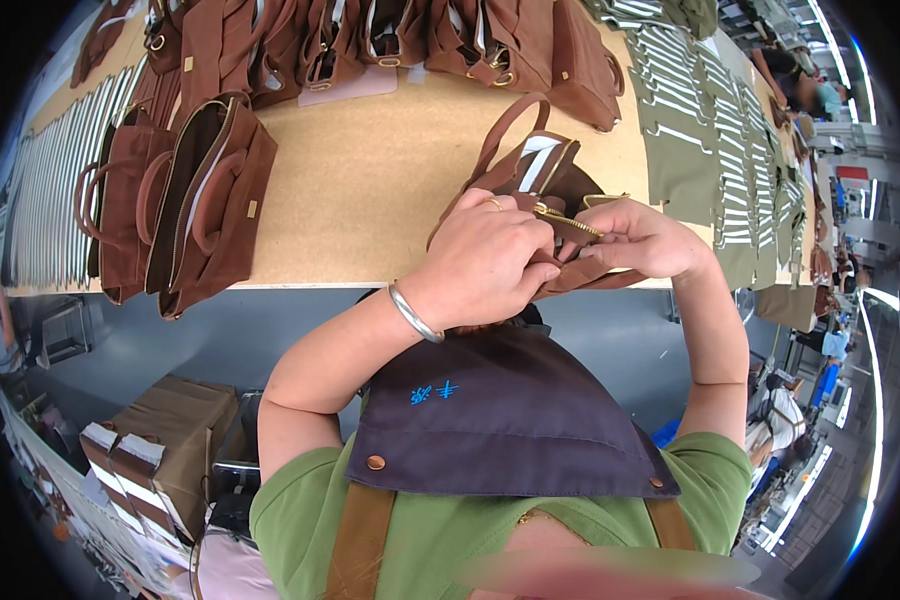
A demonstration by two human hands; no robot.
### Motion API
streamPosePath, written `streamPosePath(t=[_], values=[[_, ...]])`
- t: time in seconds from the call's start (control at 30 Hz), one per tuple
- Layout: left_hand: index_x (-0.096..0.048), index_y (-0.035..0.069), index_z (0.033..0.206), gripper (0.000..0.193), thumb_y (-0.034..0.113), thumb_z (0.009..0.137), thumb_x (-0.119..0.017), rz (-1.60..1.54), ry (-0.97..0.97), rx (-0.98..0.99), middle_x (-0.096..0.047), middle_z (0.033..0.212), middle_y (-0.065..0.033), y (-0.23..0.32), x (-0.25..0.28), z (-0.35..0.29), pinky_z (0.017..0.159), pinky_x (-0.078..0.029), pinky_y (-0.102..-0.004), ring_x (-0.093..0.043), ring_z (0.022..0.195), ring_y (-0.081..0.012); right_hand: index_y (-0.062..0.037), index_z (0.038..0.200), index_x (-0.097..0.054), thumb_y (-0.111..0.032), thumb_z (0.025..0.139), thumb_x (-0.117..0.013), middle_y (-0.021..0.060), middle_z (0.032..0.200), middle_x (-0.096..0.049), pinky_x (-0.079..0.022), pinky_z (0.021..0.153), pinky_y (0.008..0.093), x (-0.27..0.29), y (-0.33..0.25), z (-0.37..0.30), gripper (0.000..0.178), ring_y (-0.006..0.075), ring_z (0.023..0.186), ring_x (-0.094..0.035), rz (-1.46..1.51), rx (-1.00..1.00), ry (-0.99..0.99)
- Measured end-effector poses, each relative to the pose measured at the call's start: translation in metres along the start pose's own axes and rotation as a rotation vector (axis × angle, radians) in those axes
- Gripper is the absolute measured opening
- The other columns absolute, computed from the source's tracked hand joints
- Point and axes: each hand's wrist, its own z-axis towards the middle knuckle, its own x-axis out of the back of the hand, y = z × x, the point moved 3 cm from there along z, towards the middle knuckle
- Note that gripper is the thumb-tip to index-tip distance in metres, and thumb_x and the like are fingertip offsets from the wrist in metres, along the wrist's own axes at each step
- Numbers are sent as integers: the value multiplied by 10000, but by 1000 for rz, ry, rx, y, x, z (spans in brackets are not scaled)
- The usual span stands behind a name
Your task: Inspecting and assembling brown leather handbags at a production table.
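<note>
A brown handbag with a looped handle lies tilted at the front edge of the table, its top open. White material shows inside, and a gold zipper runs along the opening. My left hand is closed over the bag's near left side, thumb and fingers gripping its edge. Across from it, my right hand is closed at the right end of the opening, fingertips pinching the bag's edge beside the zipper. Its fingertips are partly hidden by the brown material.
Two brown handbags stand at the table's left front edge. More brown bags line the back of the wooden table. Olive fabric pieces with white strips are spread on the right, and pale strips lie far left. Boxes stand lower left.
</note>
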Motion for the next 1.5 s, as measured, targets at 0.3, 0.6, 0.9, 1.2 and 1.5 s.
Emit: streamPosePath(t=[0.3, 0.6, 0.9, 1.2, 1.5], values=[[-635, 108, 763, 143, 232, 769, -706, 8, 9, 47, -607, 717, -38, 0, 2, -1, 835, -396, -364, -567, 771, -238, 37, 1061, -662, -31, 857, -524, 19, 828, -630, -446, 776, 243, 1, 0, -2, 256, 81, 839, -547, 82, -70, 71], [-630, 110, 750, 134, 216, 763, -710, -1, 41, 42, -609, 710, -40, 2, 1, 0, 838, -400, -365, -575, 769, -239, 18, 961, -695, -45, 833, -724, 5, 779, -659, -436, 558, 196, -9, 1, 0, 146, 31, 647, -544, 178, -76, 125], [-584, 116, 983, 262, 211, 778, -716, -124, 83, 37, -643, 873, -37, -4, 5, 4, 840, -405, -376, -602, 845, -255, 35, 946, -695, -28, 830, -718, 17, 757, -670, -461, 599, 213, -9, -1, 1, 135, 41, 679, -565, 87, -111, 168], [-544, 99, 1024, 329, 159, 755, -723, -60, -338, -7, -636, 925, -43, -8, 15, 23, 822, -434, -397, -621, 935, -272, 43, 918, -688, -32, 834, -712, 23, 751, -670, -460, 597, 215, -9, -8, 0, 114, 42, 677, -565, 104, -118, 145], [-643, 140, 1045, 310, 190, 752, -729, -9, -290, -92, -590, 1016, -62, -14, 23, 26, 784, -463, -398, -598, 924, -293, 33, 909, -694, -46, 831, -715, 10, 738, -657, -455, 585, 218, -8, -3, 0, 112, 40, 662, -550, 80, -144, 168]])
